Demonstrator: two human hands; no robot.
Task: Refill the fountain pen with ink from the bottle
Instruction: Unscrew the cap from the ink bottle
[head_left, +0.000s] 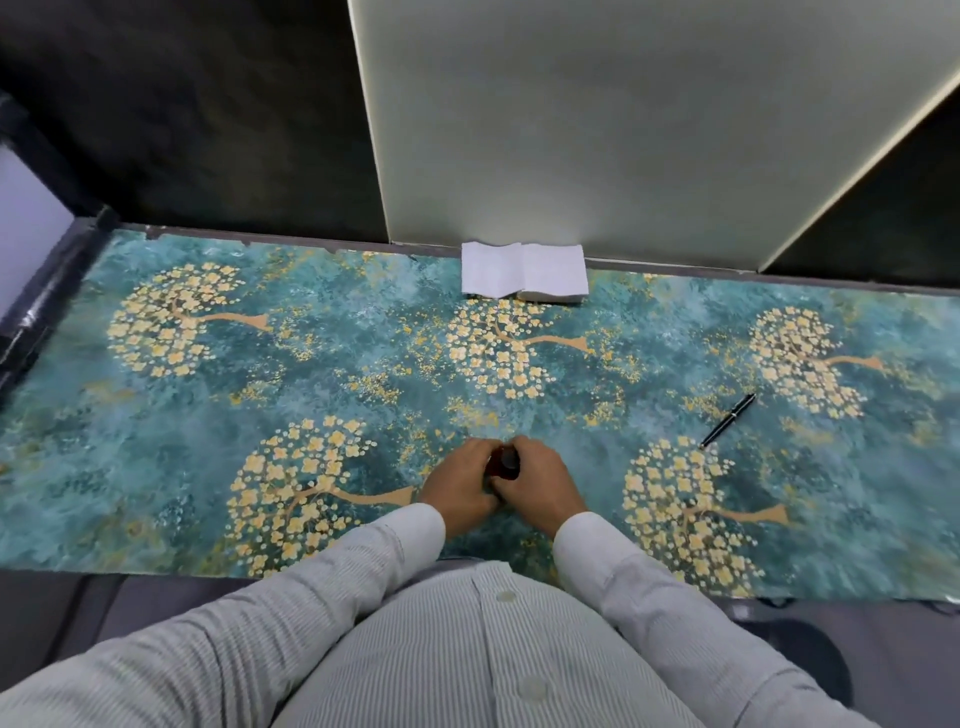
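Ink bottle (506, 464) sits gripped between left hand (460, 486) and right hand (537, 486), both hands curled tight around it

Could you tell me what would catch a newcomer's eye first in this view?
Probably the teal mat with golden trees covering the desk. At its near middle, the left hand and right hand close around a dark bottle. A black pen lies to the right.

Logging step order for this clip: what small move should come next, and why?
Probably twist the cap off the ink bottle: left hand and right hand both wrap it, while the pen lies untouched to the right.
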